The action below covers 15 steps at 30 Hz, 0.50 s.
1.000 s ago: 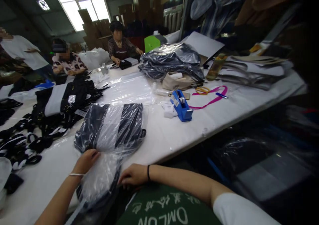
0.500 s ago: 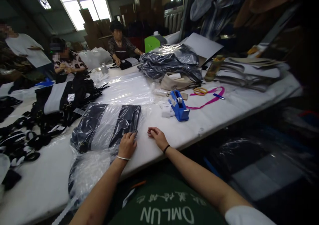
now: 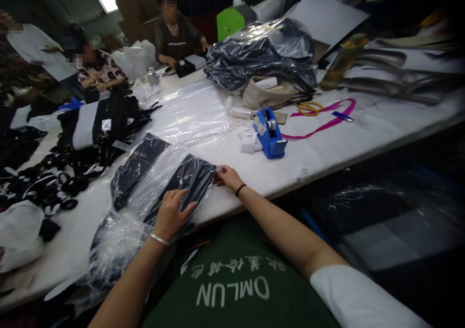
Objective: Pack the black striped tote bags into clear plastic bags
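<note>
A dark garment with a white panel, inside a clear plastic bag (image 3: 152, 178), lies slanted on the white table (image 3: 319, 153) in front of me. My left hand (image 3: 172, 214) lies flat on the bag's near part, fingers spread, pressing it down. My right hand (image 3: 227, 177) pinches the bag's right corner at the table surface. Loose empty plastic from the bag (image 3: 112, 245) trails toward the near table edge.
A blue tape dispenser (image 3: 271, 134) stands right of the bag, with small white labels (image 3: 249, 141) beside it. Behind are a pile of bagged garments (image 3: 261, 56), a beige pouch (image 3: 267, 93), a pink ribbon (image 3: 327, 117) and a bottle (image 3: 339, 61). Black straps (image 3: 54, 182) lie left. Three people work at the far side.
The bagged garment has turned to lie slanted and nearer the table edge. My left hand slid down onto its near part; my right hand moved onto its right corner and pinched it.
</note>
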Available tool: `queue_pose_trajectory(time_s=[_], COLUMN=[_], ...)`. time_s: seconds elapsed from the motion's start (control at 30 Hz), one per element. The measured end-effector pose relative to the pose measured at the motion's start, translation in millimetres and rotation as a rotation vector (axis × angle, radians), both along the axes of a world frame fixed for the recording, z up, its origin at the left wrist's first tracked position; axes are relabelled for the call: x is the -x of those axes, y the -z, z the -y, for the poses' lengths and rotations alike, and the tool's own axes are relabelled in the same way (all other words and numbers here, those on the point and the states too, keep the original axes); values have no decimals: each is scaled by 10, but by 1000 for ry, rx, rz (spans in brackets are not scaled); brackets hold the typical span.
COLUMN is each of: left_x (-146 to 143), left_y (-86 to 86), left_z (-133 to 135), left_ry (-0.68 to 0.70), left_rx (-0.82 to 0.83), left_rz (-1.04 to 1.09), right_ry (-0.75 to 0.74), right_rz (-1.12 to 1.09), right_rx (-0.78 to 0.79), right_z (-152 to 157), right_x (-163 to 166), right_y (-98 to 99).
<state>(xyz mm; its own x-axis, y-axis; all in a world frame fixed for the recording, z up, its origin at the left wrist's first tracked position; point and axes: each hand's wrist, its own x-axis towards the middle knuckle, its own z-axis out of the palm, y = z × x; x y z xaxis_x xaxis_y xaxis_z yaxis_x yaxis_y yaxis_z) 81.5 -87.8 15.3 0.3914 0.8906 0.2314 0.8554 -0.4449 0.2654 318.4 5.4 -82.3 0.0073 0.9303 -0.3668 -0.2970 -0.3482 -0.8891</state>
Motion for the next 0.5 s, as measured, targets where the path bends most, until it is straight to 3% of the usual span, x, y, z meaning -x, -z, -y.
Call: queue_pose_trajectory(time_s=[0.1, 0.2, 0.37, 0.5], left_x=[-540, -815, -660, -523], left_y=[141, 275, 296, 325], left_z=[-416, -627, -577, -433], left_ry=[-15, -72, -43, -8], left_rx=[-39, 38, -37, -168], left_rz=[-230, -393, -286, -183], right_ry=[16, 52, 31, -3], right_rz=[25, 59, 245, 52], right_rx=[-8, -24, -126, -101], right_z=[46, 127, 276, 316], right_x=[-6, -37, -43, 196], right_y=[-8, 4, 12, 43])
